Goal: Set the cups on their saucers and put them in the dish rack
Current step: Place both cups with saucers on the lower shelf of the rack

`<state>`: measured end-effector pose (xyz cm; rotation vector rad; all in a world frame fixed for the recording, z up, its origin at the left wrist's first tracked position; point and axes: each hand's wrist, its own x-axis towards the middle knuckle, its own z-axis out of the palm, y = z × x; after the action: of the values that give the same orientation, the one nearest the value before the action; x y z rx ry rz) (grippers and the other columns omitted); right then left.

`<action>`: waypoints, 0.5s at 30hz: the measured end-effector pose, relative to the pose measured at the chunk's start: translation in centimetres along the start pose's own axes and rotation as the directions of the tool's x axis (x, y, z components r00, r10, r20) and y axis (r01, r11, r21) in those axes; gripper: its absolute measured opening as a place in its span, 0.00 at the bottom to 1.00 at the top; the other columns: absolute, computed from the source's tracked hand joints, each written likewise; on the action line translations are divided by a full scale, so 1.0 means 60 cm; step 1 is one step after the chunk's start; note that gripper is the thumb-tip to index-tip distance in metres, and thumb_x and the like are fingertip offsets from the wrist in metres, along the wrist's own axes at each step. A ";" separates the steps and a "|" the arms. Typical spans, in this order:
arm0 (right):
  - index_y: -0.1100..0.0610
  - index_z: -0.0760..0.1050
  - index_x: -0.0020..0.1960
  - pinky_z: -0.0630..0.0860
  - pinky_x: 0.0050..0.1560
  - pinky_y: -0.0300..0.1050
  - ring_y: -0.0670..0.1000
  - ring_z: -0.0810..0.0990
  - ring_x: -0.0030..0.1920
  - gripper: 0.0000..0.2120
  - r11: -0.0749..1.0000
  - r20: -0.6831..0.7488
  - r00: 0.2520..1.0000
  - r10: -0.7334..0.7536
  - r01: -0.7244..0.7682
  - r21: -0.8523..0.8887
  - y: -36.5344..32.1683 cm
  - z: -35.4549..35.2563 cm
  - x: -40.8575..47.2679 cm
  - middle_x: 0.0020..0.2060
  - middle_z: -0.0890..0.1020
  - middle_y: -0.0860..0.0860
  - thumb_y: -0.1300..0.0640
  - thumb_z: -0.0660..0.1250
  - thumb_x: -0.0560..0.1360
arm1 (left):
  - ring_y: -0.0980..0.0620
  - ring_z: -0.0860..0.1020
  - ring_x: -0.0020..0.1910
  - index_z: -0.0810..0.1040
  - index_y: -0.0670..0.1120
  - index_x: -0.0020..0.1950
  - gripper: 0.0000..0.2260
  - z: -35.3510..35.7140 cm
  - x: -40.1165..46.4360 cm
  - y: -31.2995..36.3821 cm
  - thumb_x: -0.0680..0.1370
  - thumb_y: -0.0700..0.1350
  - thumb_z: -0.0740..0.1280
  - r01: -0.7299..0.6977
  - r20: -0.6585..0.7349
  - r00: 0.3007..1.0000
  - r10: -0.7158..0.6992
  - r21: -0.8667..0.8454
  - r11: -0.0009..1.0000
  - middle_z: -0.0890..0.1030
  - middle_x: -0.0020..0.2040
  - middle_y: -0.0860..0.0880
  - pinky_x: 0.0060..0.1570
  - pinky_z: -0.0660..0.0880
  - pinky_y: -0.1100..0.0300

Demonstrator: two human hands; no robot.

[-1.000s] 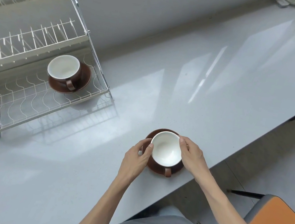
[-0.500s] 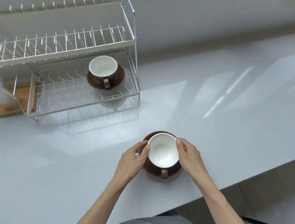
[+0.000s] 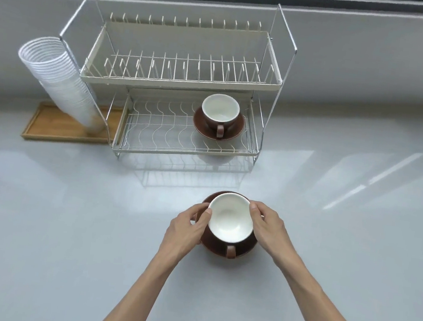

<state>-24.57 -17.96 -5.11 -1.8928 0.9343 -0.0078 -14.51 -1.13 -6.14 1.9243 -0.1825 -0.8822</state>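
Observation:
A brown cup with a white inside (image 3: 230, 221) stands on a brown saucer (image 3: 242, 249) in front of me, its handle towards me. My left hand (image 3: 187, 226) grips the saucer's left edge, thumb at the cup's rim. My right hand (image 3: 267, 229) grips the right edge, thumb also on the rim. Whether the saucer touches the counter I cannot tell. A second brown cup (image 3: 219, 112) sits on its saucer (image 3: 236, 134) at the right end of the lower shelf of the two-tier wire dish rack (image 3: 177, 84).
A leaning stack of white plastic cups (image 3: 56, 76) stands on a wooden tray (image 3: 57, 127) just left of the rack. The grey counter (image 3: 60, 220) runs along a wall under a window; its front edge shows at the lower right.
The view has swung left, so the rack has moved to the centre and the stack of white cups has come into sight. Both hands keep their hold on the cup and saucer.

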 end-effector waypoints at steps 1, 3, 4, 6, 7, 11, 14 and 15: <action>0.63 0.76 0.55 0.69 0.44 0.47 0.59 0.77 0.49 0.20 1.000 0.009 1.000 -0.010 0.010 -0.003 -0.008 0.006 0.005 0.46 0.80 0.60 0.48 0.53 0.84 | 0.54 0.83 0.47 0.76 0.71 0.48 0.05 -0.008 0.002 -0.001 0.74 0.63 0.64 0.005 -0.017 1.000 -0.005 -0.005 1.000 0.81 0.54 0.55 0.54 0.82 0.47; 0.64 0.76 0.56 0.73 0.48 0.50 0.61 0.78 0.54 0.20 0.999 0.024 0.999 -0.030 0.030 -0.011 -0.023 0.017 0.015 0.51 0.81 0.62 0.48 0.54 0.84 | 0.53 0.84 0.48 0.76 0.73 0.46 0.04 -0.023 0.006 -0.002 0.73 0.64 0.63 0.016 -0.046 0.999 -0.017 -0.009 1.000 0.81 0.54 0.56 0.55 0.81 0.47; 0.64 0.75 0.56 0.74 0.53 0.52 0.61 0.78 0.56 0.21 0.999 0.031 0.999 -0.036 0.037 -0.017 -0.030 0.023 0.019 0.53 0.81 0.62 0.48 0.54 0.84 | 0.53 0.84 0.48 0.75 0.74 0.46 0.04 -0.030 0.008 -0.003 0.73 0.64 0.63 0.022 -0.057 0.998 -0.022 -0.011 1.000 0.81 0.53 0.56 0.55 0.81 0.47; 0.64 0.75 0.57 0.74 0.59 0.53 0.61 0.78 0.57 0.21 0.999 0.050 0.998 -0.038 0.040 -0.029 -0.043 0.033 0.028 0.54 0.81 0.62 0.48 0.54 0.83 | 0.53 0.84 0.48 0.76 0.73 0.46 0.05 -0.044 0.011 -0.004 0.72 0.65 0.63 0.032 -0.072 0.997 -0.033 -0.015 0.999 0.81 0.53 0.56 0.55 0.81 0.47; 0.63 0.76 0.57 0.74 0.60 0.53 0.60 0.78 0.57 0.21 0.999 0.059 0.998 -0.038 0.040 -0.032 -0.048 0.038 0.032 0.54 0.82 0.61 0.48 0.54 0.83 | 0.53 0.84 0.48 0.76 0.73 0.48 0.06 -0.051 0.013 -0.004 0.72 0.65 0.62 0.034 -0.078 0.996 -0.035 -0.014 0.999 0.81 0.53 0.56 0.55 0.81 0.47; 0.61 0.77 0.57 0.74 0.60 0.53 0.59 0.78 0.57 0.20 0.998 0.082 0.995 -0.048 0.051 -0.031 -0.067 0.052 0.048 0.54 0.82 0.60 0.48 0.54 0.83 | 0.53 0.84 0.47 0.76 0.71 0.50 0.09 -0.076 0.024 -0.001 0.72 0.64 0.62 0.042 -0.087 0.995 -0.045 -0.028 0.999 0.82 0.54 0.54 0.55 0.81 0.47; 0.61 0.77 0.57 0.74 0.60 0.53 0.59 0.78 0.57 0.19 0.998 0.095 0.994 -0.058 0.061 -0.034 -0.083 0.061 0.062 0.54 0.82 0.60 0.48 0.54 0.83 | 0.52 0.85 0.44 0.77 0.70 0.52 0.11 -0.096 0.035 0.004 0.71 0.65 0.62 0.047 -0.094 0.994 -0.050 -0.037 0.998 0.83 0.55 0.52 0.54 0.82 0.48; 0.60 0.77 0.57 0.74 0.59 0.53 0.59 0.78 0.57 0.19 0.997 0.101 0.993 -0.063 0.066 -0.035 -0.091 0.064 0.067 0.53 0.82 0.60 0.48 0.54 0.83 | 0.52 0.86 0.44 0.77 0.69 0.54 0.13 -0.104 0.040 0.006 0.71 0.65 0.62 0.049 -0.100 0.994 -0.053 -0.040 0.998 0.83 0.55 0.52 0.53 0.82 0.48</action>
<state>-17.02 -16.27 -4.38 -1.9396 0.8107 0.0655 -8.63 2.03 -5.42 1.9408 -0.0563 -0.8144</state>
